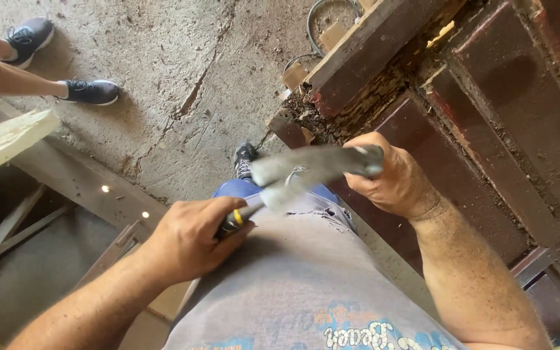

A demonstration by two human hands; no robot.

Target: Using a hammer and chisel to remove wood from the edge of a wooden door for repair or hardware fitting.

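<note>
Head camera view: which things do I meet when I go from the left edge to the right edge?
Pale wooden plank → another person's dark sneakers → left hand on a yellow-marked tool handle → blurred metal tool → right hand → dark red wooden door.

below me lies a cracked grey concrete floor [183,84]. a dark brown panelled wooden door [487,123] stands at my right, its frame crumbling. another person's black sneakers [66,65] rest far left, near a pale wooden plank [4,139].
</note>
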